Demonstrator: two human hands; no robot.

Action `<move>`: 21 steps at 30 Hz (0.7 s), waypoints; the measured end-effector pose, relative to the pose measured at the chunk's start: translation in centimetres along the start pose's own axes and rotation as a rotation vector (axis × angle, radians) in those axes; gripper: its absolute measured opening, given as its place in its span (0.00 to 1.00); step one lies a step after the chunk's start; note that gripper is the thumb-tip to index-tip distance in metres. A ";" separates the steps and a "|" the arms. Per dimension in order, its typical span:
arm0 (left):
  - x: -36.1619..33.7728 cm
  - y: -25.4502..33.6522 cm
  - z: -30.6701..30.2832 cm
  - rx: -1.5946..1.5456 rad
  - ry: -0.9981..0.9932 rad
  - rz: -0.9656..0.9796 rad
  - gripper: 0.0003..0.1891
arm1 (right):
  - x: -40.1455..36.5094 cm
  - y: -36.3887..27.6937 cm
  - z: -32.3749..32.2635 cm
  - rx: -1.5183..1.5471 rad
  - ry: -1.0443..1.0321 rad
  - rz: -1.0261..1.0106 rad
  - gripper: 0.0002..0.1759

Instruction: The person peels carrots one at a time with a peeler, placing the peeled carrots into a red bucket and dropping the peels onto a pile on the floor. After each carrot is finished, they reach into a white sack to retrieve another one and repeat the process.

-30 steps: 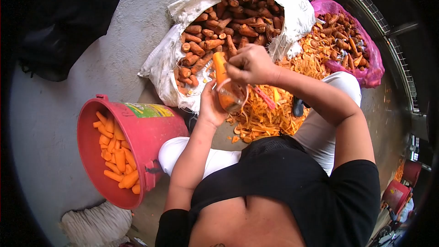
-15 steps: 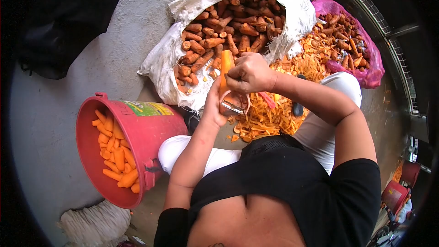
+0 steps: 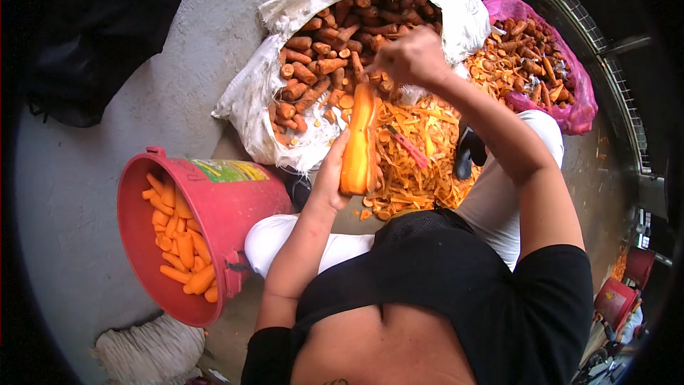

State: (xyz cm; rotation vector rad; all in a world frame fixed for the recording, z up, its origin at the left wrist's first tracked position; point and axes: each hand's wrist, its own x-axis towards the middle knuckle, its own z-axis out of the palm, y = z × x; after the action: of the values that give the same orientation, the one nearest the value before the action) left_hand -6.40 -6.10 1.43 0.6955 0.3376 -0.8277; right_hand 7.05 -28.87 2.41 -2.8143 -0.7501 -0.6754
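Note:
My left hand (image 3: 333, 178) is wrapped round a peeled carrot (image 3: 358, 146) from its left side, thick end toward me. The carrot is bright orange with flat peeled facets. Beyond its far tip, my right hand (image 3: 412, 57) is closed and raised over the sack opening. The peeler in it is blurred and mostly hidden by the fingers. Below the hands lies a heap of orange peelings (image 3: 420, 164), with a red-handled tool (image 3: 407, 148) resting on top. Unpeeled brown carrots (image 3: 306, 75) fill the white sack (image 3: 246, 93) in front of me.
At my left a red bucket (image 3: 249, 196) lies tipped toward the camera, holding peeled carrots (image 3: 187, 246). A pink mesh bag (image 3: 584, 96) with carrot pieces stands at the far right. Black plastic (image 3: 100, 36) and a rolled pale sack (image 3: 149, 349) lie on the floor.
My right hand has swept away from me, from beside the carrot to past its far tip. The peeler blade, clear earlier near my left hand, is now blurred. The carrot remains in my left hand.

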 end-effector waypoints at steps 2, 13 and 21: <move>0.3 -0.1 -0.4 0.026 0.011 0.046 0.24 | 0.6 4.4 0.0 -0.345 -0.035 0.098 0.18; 1.8 1.1 -1.2 -0.152 0.034 0.064 0.23 | 0.0 -5.0 -2.1 0.531 0.017 0.012 0.15; 2.2 1.0 -0.6 -0.196 0.142 0.027 0.21 | -1.8 -8.5 -3.2 0.578 -0.003 -0.172 0.12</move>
State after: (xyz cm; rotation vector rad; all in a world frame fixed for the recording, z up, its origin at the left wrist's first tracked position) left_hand -4.26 -6.45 0.27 0.5749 0.5296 -0.7099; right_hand 0.18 -23.11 4.68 -2.2437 -1.0053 -0.3918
